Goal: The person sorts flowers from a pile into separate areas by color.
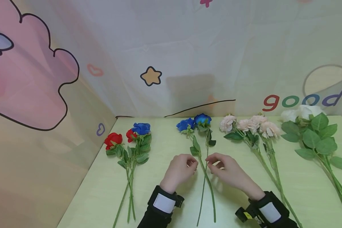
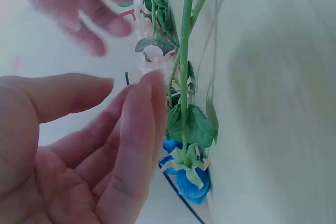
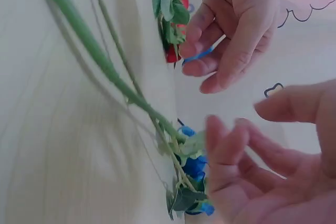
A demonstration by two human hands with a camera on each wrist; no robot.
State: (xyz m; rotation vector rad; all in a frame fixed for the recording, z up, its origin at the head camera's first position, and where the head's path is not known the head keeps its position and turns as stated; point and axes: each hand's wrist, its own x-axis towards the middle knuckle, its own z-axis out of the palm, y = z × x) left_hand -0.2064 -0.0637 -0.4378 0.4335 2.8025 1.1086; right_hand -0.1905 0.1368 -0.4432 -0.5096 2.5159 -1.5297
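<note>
Two blue roses, a left one (image 1: 186, 124) and a right one (image 1: 203, 119), lie on the table with their stems crossing between the hands. My left hand (image 1: 180, 171) hovers just left of the crossed stems, fingers loosely bent and nothing held; in its wrist view the thumb and fingers (image 2: 137, 145) stand apart. To the right of the stems is my right hand (image 1: 227, 171), its fingertips close beside the thinner stem. The right wrist view shows a gap between that hand's thumb and fingers (image 3: 227, 156), with the thick green stem (image 3: 92, 48) lying on the table beyond.
On the left lie red roses (image 1: 113, 140) and another blue rose (image 1: 141, 128), stems crossed. Pale pink flowers (image 1: 249, 125) lie right of the hands, and white roses (image 1: 310, 111) with large leaves farther right. A printed cloth (image 1: 148, 41) hangs behind the table (image 1: 94, 193).
</note>
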